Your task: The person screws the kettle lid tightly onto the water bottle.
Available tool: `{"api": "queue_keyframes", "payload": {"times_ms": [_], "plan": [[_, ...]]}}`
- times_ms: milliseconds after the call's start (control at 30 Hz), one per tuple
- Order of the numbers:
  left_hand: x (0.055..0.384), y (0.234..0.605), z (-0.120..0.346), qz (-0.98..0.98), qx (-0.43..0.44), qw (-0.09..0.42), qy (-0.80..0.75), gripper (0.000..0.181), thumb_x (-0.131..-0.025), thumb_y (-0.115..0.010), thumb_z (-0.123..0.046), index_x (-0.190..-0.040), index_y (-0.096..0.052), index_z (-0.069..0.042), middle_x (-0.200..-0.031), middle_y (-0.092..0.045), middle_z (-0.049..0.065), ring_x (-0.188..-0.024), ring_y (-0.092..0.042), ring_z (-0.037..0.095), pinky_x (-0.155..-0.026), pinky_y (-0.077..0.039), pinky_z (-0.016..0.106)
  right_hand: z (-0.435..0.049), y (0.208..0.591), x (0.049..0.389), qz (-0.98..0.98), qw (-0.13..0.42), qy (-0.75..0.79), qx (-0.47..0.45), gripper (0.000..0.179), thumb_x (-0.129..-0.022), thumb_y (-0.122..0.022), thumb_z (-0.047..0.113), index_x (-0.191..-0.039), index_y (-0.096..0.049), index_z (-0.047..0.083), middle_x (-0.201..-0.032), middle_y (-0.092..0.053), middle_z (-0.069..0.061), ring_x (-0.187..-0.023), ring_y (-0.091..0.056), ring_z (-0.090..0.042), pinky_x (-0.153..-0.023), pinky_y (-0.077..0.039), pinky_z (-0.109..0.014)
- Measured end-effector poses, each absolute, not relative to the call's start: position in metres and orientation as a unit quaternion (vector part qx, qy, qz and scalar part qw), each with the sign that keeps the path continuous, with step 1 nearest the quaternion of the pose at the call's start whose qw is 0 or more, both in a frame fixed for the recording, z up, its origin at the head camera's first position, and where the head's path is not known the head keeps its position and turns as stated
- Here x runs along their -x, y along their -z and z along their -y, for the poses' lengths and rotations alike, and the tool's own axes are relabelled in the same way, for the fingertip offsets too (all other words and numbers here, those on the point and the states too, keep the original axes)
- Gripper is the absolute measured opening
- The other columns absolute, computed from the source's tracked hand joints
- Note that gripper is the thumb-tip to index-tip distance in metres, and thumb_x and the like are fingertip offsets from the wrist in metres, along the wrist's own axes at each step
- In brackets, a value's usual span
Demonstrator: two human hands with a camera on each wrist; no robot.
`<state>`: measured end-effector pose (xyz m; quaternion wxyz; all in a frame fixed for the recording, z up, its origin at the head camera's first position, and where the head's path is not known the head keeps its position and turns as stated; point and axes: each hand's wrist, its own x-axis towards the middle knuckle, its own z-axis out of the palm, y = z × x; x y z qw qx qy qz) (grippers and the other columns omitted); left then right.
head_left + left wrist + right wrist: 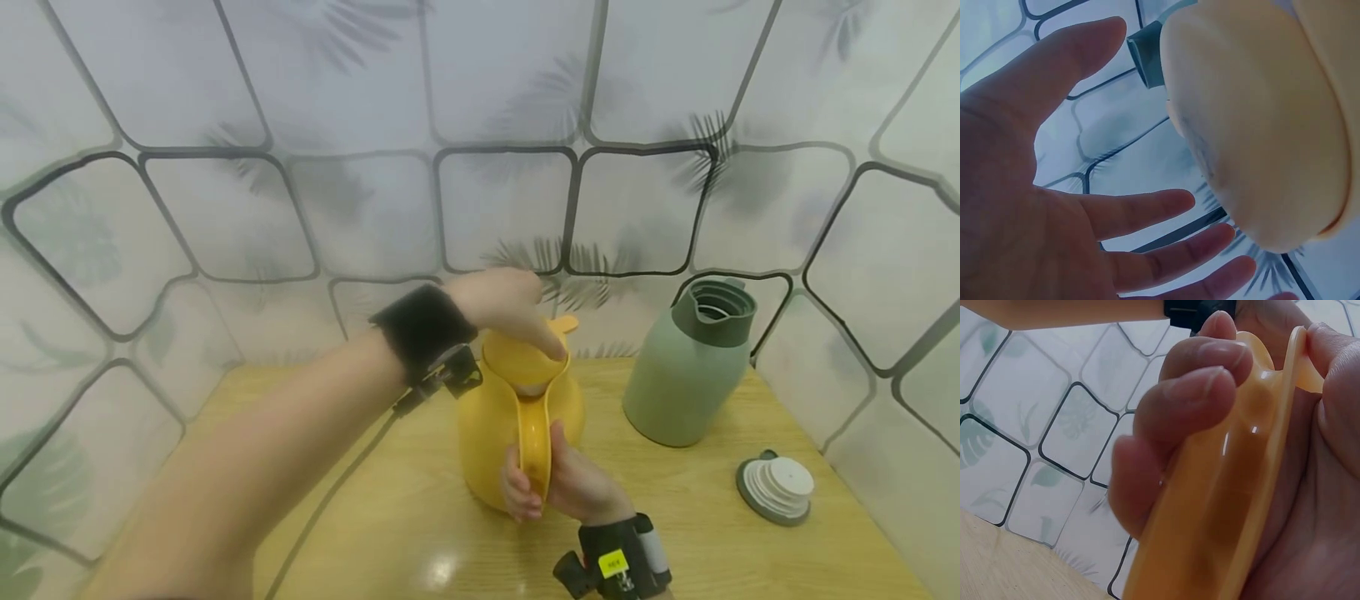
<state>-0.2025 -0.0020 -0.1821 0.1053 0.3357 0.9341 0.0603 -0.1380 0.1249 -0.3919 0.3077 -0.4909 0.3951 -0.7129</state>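
A yellow vacuum jug (480, 437) stands upright on the wooden table, its handle (534, 446) facing me. My right hand (581, 485) grips that handle, fingers curled round one side and thumb along the other, as the right wrist view also shows. Over the yellow lid (512, 357) in the jug's mouth reaches my left hand (508, 302). In the left wrist view the left hand's fingers (1141, 212) are spread and fairly straight, with a gap between them and the pale yellow jug top (1254, 125).
To the right stands a green vacuum jug (671, 383) with its mouth uncovered. A white and dark green stopper lid (780, 490) lies on the table (375, 517) in front of it. A patterned wall covering (502, 208) rises behind and at both sides. From the left wrist strap a cable (330, 500) trails across the table.
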Motion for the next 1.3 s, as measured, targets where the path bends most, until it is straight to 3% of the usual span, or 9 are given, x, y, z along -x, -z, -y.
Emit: {"api": "queue_keyframes", "payload": {"times_ms": [133, 467, 700, 967, 1100, 1233, 1300], "plan": [[0.2012, 0.1852, 0.0003, -0.934, -0.332, 0.121, -0.057, 0.044, -0.075, -0.074, -0.052, -0.087, -0.059, -0.012, -0.076, -0.058, -0.003, -0.067, -0.050, 0.012, -0.057, -0.040, 0.024, -0.1252, 0.3928, 0.1375, -0.394, 0.305, 0.715, 0.491, 0.067, -0.092, -0.003, 0.066, -0.085, -0.041, 0.011, -0.066, -0.035, -0.004, -0.053, -0.032, -0.022, -0.060, -0.039, -0.028], [0.2012, 0.1889, -0.0026, -0.936, -0.326, 0.126, -0.049, 0.040, -0.075, -0.074, -0.050, -0.071, -0.053, -0.017, -0.066, -0.053, -0.005, -0.059, -0.046, 0.011, -0.051, -0.035, 0.024, -0.1252, 0.3924, 0.1367, -0.396, 0.301, 0.717, 0.488, 0.068, -0.092, -0.002, 0.064, -0.084, -0.040, 0.009, -0.066, -0.035, -0.005, -0.053, -0.033, -0.021, -0.060, -0.039, -0.030], [0.2017, 0.1882, -0.0013, -0.928, -0.348, 0.120, -0.053, 0.032, -0.075, -0.076, -0.045, -0.074, -0.064, -0.015, -0.069, -0.060, -0.006, -0.061, -0.049, 0.010, -0.053, -0.037, 0.023, -0.1253, 0.3918, 0.1371, -0.398, 0.302, 0.715, 0.489, 0.068, -0.093, -0.002, 0.064, -0.085, -0.040, 0.009, -0.066, -0.035, -0.005, -0.053, -0.033, -0.022, -0.061, -0.040, -0.028], [0.2049, 0.1898, -0.0013, -0.920, -0.372, 0.115, -0.048, 0.032, -0.074, -0.077, -0.037, -0.071, -0.054, -0.015, -0.065, -0.050, -0.006, -0.058, -0.043, 0.009, -0.051, -0.035, 0.022, -0.1249, 0.3924, 0.1376, -0.395, 0.300, 0.716, 0.491, 0.068, -0.093, -0.002, 0.064, -0.085, -0.040, 0.009, -0.066, -0.035, -0.005, -0.053, -0.034, -0.021, -0.062, -0.041, -0.028], [0.2073, 0.1903, -0.0015, -0.915, -0.385, 0.115, -0.043, 0.030, -0.074, -0.078, -0.034, -0.089, -0.064, -0.012, -0.081, -0.059, -0.005, -0.069, -0.051, 0.010, -0.059, -0.041, 0.022, -0.1247, 0.3930, 0.1379, -0.395, 0.300, 0.716, 0.491, 0.068, -0.093, -0.002, 0.065, -0.085, -0.040, 0.009, -0.066, -0.035, -0.005, -0.053, -0.034, -0.021, -0.063, -0.041, -0.027], [0.2089, 0.1903, 0.0002, -0.915, -0.383, 0.121, -0.038, 0.055, -0.073, -0.079, -0.036, -0.120, -0.063, -0.012, -0.111, -0.063, -0.003, -0.093, -0.056, 0.011, -0.077, -0.044, 0.024, -0.1244, 0.3932, 0.1378, -0.397, 0.301, 0.716, 0.489, 0.068, -0.093, -0.002, 0.065, -0.085, -0.041, 0.010, -0.066, -0.036, -0.005, -0.053, -0.033, -0.021, -0.063, -0.041, -0.027], [0.2097, 0.1897, 0.0011, -0.914, -0.383, 0.126, -0.037, 0.062, -0.073, -0.080, -0.035, -0.127, -0.059, -0.013, -0.119, -0.061, -0.002, -0.100, -0.055, 0.012, -0.083, -0.043, 0.025, -0.1240, 0.3933, 0.1379, -0.397, 0.300, 0.717, 0.488, 0.068, -0.092, -0.003, 0.065, -0.085, -0.042, 0.010, -0.066, -0.036, -0.004, -0.053, -0.033, -0.022, -0.063, -0.041, -0.027]]}}
